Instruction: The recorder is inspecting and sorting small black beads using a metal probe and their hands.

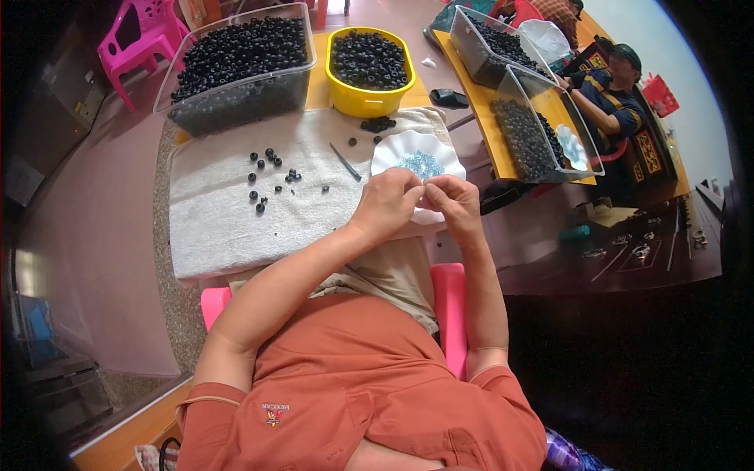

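Note:
My left hand and my right hand meet over the near edge of a white scalloped dish. Fingers of both are pinched together at the tips; whatever lies between them is too small or hidden to name. Small clear-blue beads are heaped in the dish. On the white towel to the left lie several loose black beads, some with tiny dark bits beside them. A thin dark pointed tool rests on the towel, left of the dish.
At the back stand a clear bin and a yellow tub, both full of black beads. On the right, a second table carries more clear bins, where another person sits. A pink chair is at the far left.

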`<state>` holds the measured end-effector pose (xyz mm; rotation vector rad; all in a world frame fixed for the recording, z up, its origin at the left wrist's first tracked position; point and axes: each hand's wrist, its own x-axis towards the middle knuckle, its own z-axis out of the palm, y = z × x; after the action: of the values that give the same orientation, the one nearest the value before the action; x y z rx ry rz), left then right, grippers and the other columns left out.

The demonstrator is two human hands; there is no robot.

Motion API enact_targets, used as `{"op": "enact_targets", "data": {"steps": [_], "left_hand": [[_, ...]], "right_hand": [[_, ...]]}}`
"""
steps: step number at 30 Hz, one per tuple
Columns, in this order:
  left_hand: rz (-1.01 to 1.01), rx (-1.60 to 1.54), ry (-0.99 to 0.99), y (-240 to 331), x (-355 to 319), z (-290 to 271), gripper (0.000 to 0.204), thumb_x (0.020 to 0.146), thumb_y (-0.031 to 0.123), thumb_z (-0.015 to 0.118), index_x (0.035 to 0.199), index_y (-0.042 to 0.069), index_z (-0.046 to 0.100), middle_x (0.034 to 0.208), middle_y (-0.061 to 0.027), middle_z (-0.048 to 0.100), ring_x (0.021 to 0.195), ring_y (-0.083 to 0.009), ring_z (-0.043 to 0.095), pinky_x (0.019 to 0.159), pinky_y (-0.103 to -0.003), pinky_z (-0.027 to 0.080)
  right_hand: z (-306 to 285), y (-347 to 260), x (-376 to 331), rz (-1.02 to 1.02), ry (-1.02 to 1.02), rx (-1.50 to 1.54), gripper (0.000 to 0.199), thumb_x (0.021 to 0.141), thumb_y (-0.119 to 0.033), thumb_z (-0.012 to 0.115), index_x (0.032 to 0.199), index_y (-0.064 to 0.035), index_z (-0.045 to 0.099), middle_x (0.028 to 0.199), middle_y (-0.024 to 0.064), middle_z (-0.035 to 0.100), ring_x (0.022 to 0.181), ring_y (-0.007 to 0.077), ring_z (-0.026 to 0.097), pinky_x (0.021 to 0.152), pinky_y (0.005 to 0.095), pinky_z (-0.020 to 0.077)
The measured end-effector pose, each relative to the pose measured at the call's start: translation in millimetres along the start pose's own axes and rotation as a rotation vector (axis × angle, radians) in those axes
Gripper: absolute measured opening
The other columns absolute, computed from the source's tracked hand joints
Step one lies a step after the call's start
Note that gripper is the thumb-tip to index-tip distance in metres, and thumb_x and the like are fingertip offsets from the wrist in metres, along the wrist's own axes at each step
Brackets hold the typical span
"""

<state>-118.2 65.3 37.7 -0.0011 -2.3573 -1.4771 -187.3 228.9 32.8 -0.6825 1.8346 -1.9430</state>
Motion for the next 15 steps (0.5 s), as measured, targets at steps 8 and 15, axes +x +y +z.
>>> {"op": "enact_targets", "data": {"steps": [8,15], "left_hand": [[-0.079,-0.071,-0.051,-2.0,2.1,-3.3,0.020,0.084,0.018,0.062,0.085,-0.001,0.069,0.083,-0.0196,0.068,0.081,-0.0351,0.067,0.075,-0.042,0.052],[-0.130,-0.094,-0.072,-3.3,3.3,-1.0,0.020,0.084,0.018,0.062,0.085,-0.001,0.069,0.082,-0.0196,0.068,0.081,-0.0346,0.067,0.075,-0.041,0.052]], "right_hand": [[-3.6,8.1,1.3,-0.015,-0.009,0.065,0.012,0.090,-0.001,0.064,0.100,0.0057,0.066,0.091,0.0081,0.070,0.083,0.0146,0.068,0.079,0.0281,0.0576],[-5.9,6.0,1.2,-0.039,-0.011,-0.021,0.011,0.086,0.002,0.066,0.097,0.0050,0.067,0.089,0.0077,0.070,0.079,0.0136,0.068,0.074,0.0260,0.0566]]}}
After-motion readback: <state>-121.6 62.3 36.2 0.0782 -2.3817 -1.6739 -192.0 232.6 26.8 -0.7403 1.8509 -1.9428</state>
